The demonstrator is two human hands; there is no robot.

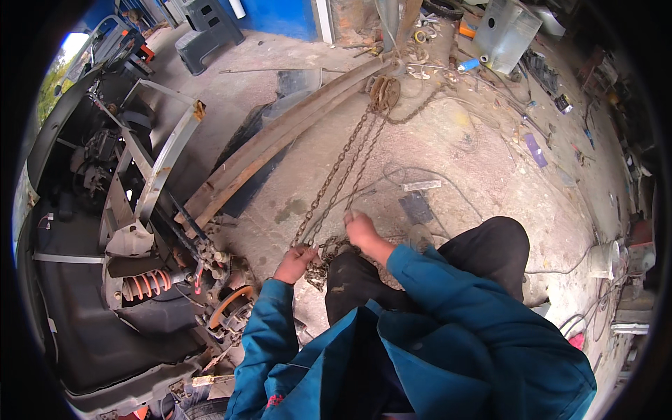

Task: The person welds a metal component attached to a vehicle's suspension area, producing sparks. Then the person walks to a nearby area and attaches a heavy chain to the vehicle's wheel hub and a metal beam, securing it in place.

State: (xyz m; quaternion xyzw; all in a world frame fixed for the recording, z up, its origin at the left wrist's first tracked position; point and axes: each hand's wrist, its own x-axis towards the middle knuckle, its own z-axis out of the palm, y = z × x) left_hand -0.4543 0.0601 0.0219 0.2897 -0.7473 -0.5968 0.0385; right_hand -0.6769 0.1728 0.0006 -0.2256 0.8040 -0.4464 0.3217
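Note:
Rusty chain strands [341,171] run taut across the floor from a rusty chain hoist block [384,94] towards me. My left hand [297,263] is closed at the near end of the left strands. Slightly higher and to the right, my right hand [362,230] makes a fist around the rightmost strand. A heap of loose chain [316,276] lies just below my left hand, partly hidden by my knee. Another length of chain [422,106] trails right from the block. The hook at the near end, if any, is hidden.
A long rusty steel beam [287,129] lies beyond, its far end beside the block. At left stands a stripped vehicle frame with an orange coil spring [148,283] and a brake disc [233,306]. A cable [458,190] and a dark flat plate [416,208] lie ahead; tools litter the right.

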